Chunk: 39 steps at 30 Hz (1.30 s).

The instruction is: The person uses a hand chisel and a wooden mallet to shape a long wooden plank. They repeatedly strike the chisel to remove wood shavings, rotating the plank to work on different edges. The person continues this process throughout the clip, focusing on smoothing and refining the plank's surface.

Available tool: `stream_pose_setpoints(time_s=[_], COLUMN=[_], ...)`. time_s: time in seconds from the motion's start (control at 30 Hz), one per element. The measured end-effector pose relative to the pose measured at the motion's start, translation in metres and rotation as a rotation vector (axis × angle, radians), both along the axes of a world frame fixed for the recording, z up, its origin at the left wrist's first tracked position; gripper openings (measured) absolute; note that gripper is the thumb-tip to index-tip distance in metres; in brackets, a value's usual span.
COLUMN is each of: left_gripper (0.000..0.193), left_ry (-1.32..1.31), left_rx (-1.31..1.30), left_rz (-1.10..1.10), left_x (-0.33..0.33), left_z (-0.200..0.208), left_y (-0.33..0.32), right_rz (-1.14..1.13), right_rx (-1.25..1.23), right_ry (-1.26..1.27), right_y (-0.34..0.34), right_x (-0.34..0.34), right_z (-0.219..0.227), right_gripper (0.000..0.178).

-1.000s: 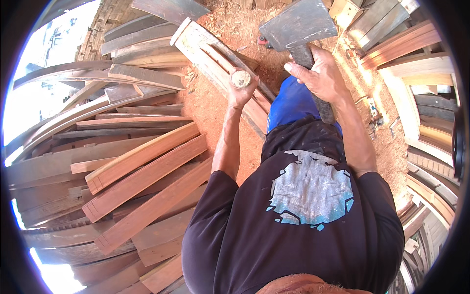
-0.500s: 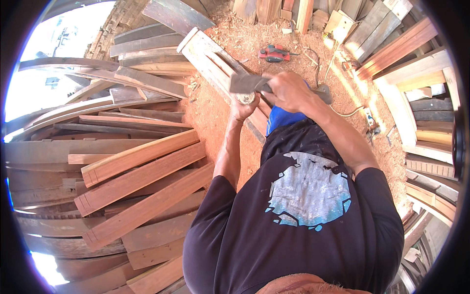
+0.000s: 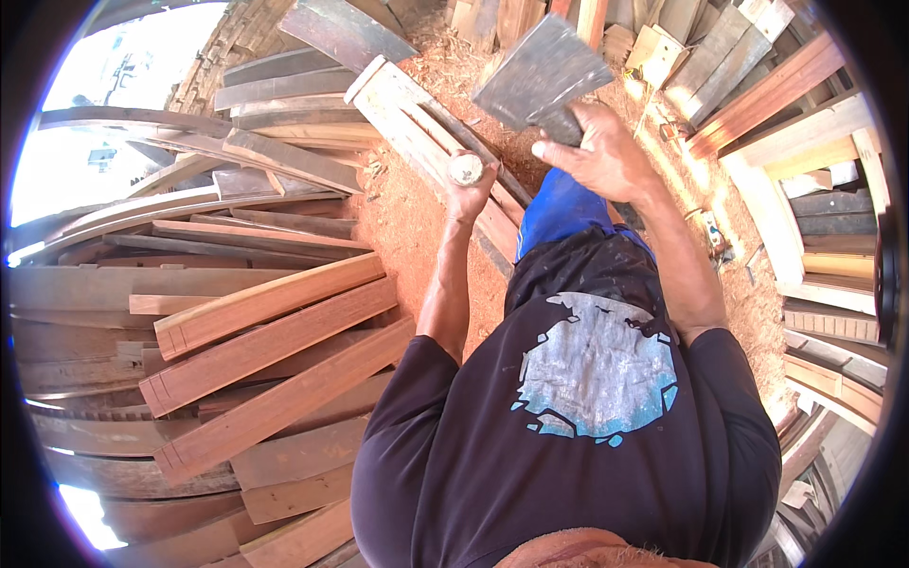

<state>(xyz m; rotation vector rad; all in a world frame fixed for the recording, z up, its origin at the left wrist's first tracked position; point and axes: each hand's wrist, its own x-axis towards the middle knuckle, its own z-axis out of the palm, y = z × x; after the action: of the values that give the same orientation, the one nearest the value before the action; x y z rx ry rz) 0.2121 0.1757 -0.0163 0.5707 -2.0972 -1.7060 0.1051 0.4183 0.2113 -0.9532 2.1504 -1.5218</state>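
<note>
My left hand [image 3: 467, 196] is wrapped around a wooden stick [image 3: 467, 169], whose pale round end faces up. The rest of the stick is hidden below the fist. In my right hand [image 3: 611, 161] is a cleaver [image 3: 543, 74] with a broad, dark grey blade. The blade is raised beyond the stick and to its right, apart from it, with its flat side showing. Most of the handle is hidden by my fingers. Beneath my left hand runs a long pale wooden beam [image 3: 393, 95] with a lengthwise groove.
Reddish planks [image 3: 270, 346] lie stacked on the left, with curved boards [image 3: 275, 95] beyond them. More timber [image 3: 767, 95] lines the right side. Wood shavings cover the ground [image 3: 398, 237]. A cord and a small power tool [image 3: 715, 237] lie on the right.
My right hand has lifted the cleaver away from the stick, up and to the right, turning its blade flat to view. The blade now covers the red power tool. My left hand has barely moved.
</note>
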Motion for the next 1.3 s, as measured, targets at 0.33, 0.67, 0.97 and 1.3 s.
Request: stream_pose_setpoints(time_s=[0.33,0.67,0.97,1.3], left_gripper=[0.030,0.045,0.036,0.037], left_ry=[-0.138,0.013,0.010,0.065], left_rx=[-0.164,0.026,-0.180,-0.029], left_rz=[-0.298,0.251,-0.215,-0.059], left_x=[0.012,-0.011,-0.005,-0.004], left_z=[0.017,-0.006,0.012,0.038], left_y=[0.025,0.037,0.004,0.045], right_rz=[0.157,0.070,0.001,0.129], right_rx=[0.304,0.047,0.041,0.334], right_ry=[0.309,0.120,0.094,0.079], right_y=[-0.013,0.014,0.015,0.000], right_x=[0.003,0.005,0.003,0.004], right_z=[-0.062,-0.084,-0.018,-0.099], right_gripper=[0.035,0.054,0.043,0.039])
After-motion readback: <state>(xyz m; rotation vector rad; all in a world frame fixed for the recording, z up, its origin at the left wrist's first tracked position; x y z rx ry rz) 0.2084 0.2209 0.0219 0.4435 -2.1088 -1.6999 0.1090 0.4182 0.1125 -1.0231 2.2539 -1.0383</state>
